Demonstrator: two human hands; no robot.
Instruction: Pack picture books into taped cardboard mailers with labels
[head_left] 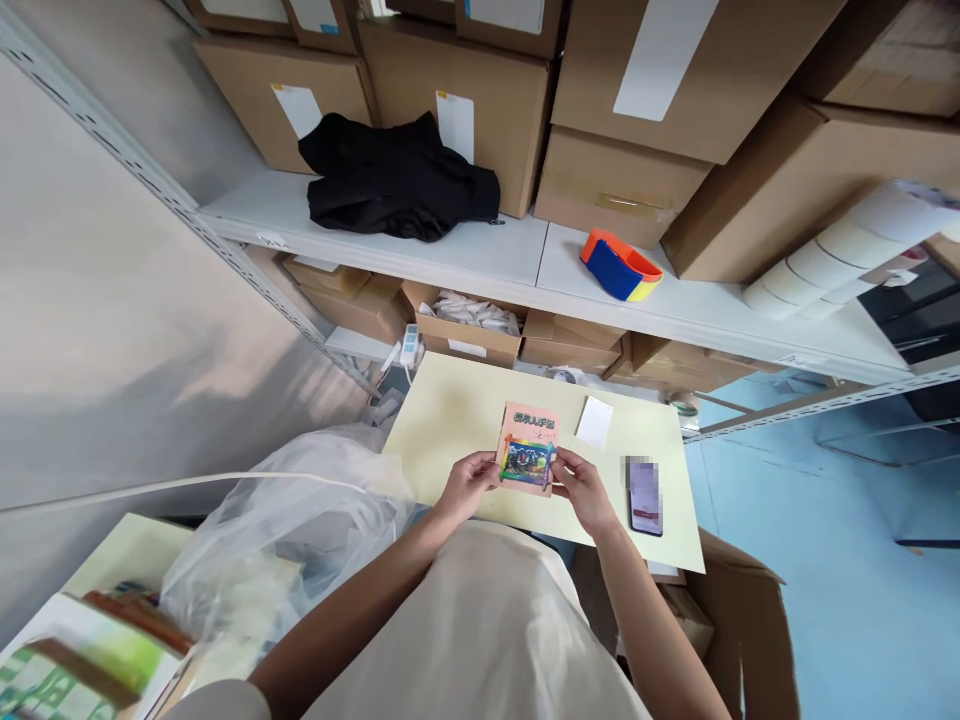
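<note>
Two bare hands hold one small pink rectangular booklet with dark title characters and a colourful framed picture on its cover (528,425). Your left hand (466,486) pinches the lower left edge; its grip is closed to the thickness of the booklet, thumb and fingers together. Your right hand (583,492) pinches the lower right edge with its grip closed in the same way. The booklet is in front of your torso, above the near half of the pale yellow rectangular desk (457,400), cover facing you. Whether its lower edge touches the desk cannot be told.

Locate the flat white rectangular card (595,421) on the desk, to the right of the booklet and farther from you. Locate the dark-edged smartphone with a lit screen (646,512) near the desk's right edge, just beside your right forearm; part of its screen is blurred out.

Beyond the desk stands a pale metal shelf (517,258). Its upper board carries a crumpled black cloth garment (397,185) and an orange, blue and yellow looped band (616,270). To your left lies a translucent plastic bag (300,500).
</note>
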